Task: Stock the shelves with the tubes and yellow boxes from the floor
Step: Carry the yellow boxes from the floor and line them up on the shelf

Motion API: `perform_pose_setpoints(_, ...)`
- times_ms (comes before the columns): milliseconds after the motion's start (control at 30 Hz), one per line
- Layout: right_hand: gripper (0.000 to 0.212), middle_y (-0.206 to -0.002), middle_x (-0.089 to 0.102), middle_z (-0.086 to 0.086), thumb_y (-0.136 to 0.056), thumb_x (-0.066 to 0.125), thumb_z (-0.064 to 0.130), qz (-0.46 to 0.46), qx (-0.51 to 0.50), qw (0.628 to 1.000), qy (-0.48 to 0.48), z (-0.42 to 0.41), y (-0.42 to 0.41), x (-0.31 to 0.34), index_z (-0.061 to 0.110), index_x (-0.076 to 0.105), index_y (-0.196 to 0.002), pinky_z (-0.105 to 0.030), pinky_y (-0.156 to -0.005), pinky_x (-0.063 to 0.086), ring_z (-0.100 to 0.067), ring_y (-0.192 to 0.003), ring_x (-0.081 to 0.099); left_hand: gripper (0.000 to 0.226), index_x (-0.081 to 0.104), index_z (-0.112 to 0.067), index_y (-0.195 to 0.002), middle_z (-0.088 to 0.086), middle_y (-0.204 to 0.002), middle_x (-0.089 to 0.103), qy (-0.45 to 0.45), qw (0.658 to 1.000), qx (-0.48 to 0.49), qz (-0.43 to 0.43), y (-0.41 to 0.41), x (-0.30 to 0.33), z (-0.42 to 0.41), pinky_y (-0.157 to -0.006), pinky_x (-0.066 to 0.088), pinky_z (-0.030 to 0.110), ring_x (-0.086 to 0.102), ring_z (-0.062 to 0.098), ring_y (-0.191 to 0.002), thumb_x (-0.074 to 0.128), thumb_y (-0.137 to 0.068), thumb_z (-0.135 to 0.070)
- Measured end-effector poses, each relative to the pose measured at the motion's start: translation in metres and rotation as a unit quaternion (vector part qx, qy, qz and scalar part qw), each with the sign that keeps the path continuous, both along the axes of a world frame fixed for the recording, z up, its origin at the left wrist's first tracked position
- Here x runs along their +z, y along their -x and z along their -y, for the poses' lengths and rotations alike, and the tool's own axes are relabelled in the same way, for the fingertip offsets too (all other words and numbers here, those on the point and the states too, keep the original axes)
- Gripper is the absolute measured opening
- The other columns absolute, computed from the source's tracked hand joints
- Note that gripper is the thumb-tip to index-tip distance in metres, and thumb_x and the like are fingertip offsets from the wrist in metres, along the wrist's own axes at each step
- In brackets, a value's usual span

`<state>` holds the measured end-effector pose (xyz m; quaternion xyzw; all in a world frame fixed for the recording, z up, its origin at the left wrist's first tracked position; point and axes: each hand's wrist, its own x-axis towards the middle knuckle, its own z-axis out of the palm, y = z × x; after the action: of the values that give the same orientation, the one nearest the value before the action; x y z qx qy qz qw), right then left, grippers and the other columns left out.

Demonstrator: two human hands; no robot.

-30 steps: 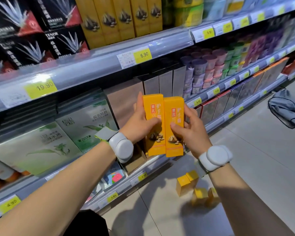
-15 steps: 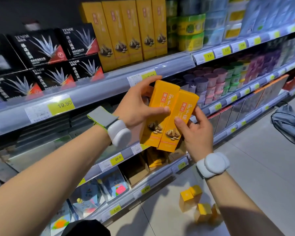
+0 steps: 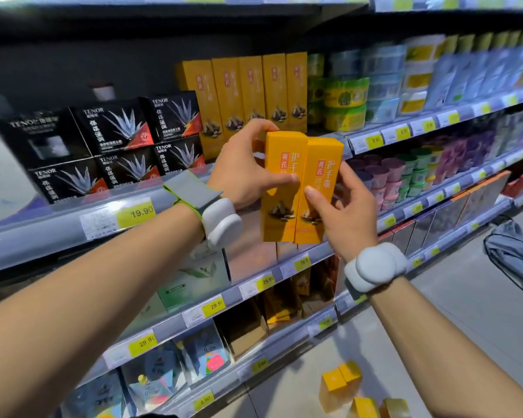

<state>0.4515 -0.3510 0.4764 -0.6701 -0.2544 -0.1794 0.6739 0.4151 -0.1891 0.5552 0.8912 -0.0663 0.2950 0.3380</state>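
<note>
- L hand (image 3: 242,173) grips left yellow box (image 3: 280,188): thumb across its front, fingers curled over top/back.
- R hand (image 3: 344,212) pinches right yellow box (image 3: 317,191), thumb on front, fingers behind.
- Both boxes upright, side by side & touching, held in air in front of shelf edge (image 3: 163,203), just below row of same yellow boxes (image 3: 248,92) on that shelf.
- More yellow boxes on floor (image 3: 341,384), near bottom shelf's front edge.
- White wrist bands (image 3: 372,267) on both arms.
</note>
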Motion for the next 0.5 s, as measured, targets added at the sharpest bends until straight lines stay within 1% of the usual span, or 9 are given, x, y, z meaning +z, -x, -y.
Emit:
perform_pose_setpoints(67,0.052,-0.107,0.066,0.017,-0.082,0.074,0.021,0.015,-0.011,0.999,0.037,-0.004,-0.003,0.011,0.031,0.051,-0.128,-0.01,-0.08,0.051,0.006,-0.095,0.062,0.073,0.052,-0.023,-0.117,-0.002,-0.111,0.063,0.003,1.0,0.009,0.006,-0.001,0.01,-0.002,-0.085,0.057,0.035,0.062,0.017,-0.1,0.088,-0.057,-0.041)
perform_pose_setpoints(133,0.064,-0.11,0.065,0.015,-0.077,0.078,0.027,0.024,-0.031,0.998,0.056,-0.007,-0.007,0.022,0.028,0.049,-0.134,-0.011,-0.081,0.051,0.006,-0.096,0.062,0.071,0.051,-0.022,-0.12,-0.003,-0.112,0.063,0.005,1.0,0.014,0.005,-0.002,0.021,-0.005,-0.082,0.054,0.023,0.062,0.015,-0.101,0.087,-0.06,-0.038)
perform_pose_setpoints(200,0.076,-0.116,0.065,0.012,-0.074,0.08,0.032,0.032,-0.046,0.996,0.066,-0.011,-0.011,0.032,0.028,0.043,-0.14,-0.021,-0.086,0.054,0.001,-0.102,0.062,0.07,0.051,-0.022,-0.123,-0.004,-0.112,0.063,0.007,1.0,0.024,0.008,-0.001,0.032,-0.008,-0.075,0.048,0.012,0.06,0.012,-0.099,0.085,-0.063,-0.036)
perform_pose_setpoints(233,0.079,-0.118,0.064,0.012,-0.073,0.08,0.033,0.036,-0.05,0.996,0.068,-0.013,-0.013,0.036,0.028,0.041,-0.142,-0.026,-0.088,0.054,-0.002,-0.105,0.061,0.069,0.052,-0.022,-0.124,-0.004,-0.111,0.063,0.007,0.999,0.028,0.013,0.0,0.037,-0.009,-0.074,0.046,0.01,0.06,0.01,-0.099,0.085,-0.064,-0.037)
perform_pose_setpoints(300,0.08,-0.122,0.062,0.012,-0.073,0.08,0.033,0.052,-0.058,0.994,0.073,-0.016,-0.015,0.046,0.028,0.04,-0.143,-0.028,-0.092,0.053,-0.004,-0.111,0.058,0.067,0.055,-0.022,-0.126,-0.005,-0.111,0.064,0.009,0.999,0.032,0.026,0.0,0.046,-0.013,-0.077,0.049,0.012,0.061,0.008,-0.098,0.083,-0.067,-0.038)
perform_pose_setpoints(400,0.08,-0.128,0.059,0.011,-0.074,0.08,0.033,0.066,-0.06,0.993,0.075,-0.019,-0.02,0.06,0.027,0.039,-0.143,-0.031,-0.097,0.05,-0.006,-0.118,0.054,0.062,0.055,-0.025,-0.127,-0.004,-0.114,0.061,0.034,0.999,0.03,0.031,-0.001,0.058,-0.018,-0.08,0.055,0.02,0.065,0.005,-0.089,0.081,-0.071,-0.035)
perform_pose_setpoints(467,0.081,-0.13,0.057,0.011,-0.074,0.08,0.031,0.067,-0.058,0.993,0.074,-0.021,-0.023,0.069,0.027,0.039,-0.143,-0.028,-0.097,0.049,-0.006,-0.12,0.053,0.06,0.055,-0.026,-0.126,-0.004,-0.113,0.06,0.037,0.998,0.034,0.042,-0.003,0.065,-0.02,-0.084,0.057,0.03,0.065,0.009,-0.095,0.08,-0.072,-0.035)
perform_pose_setpoints(500,0.081,-0.131,0.057,0.011,-0.074,0.08,0.03,0.066,-0.057,0.993,0.075,-0.022,-0.023,0.072,0.027,0.039,-0.143,-0.025,-0.096,0.048,-0.006,-0.119,0.053,0.061,0.055,-0.026,-0.126,-0.005,-0.113,0.06,0.035,0.998,0.037,0.044,-0.003,0.066,-0.019,-0.084,0.057,0.03,0.062,0.01,-0.1,0.08,-0.072,-0.035)
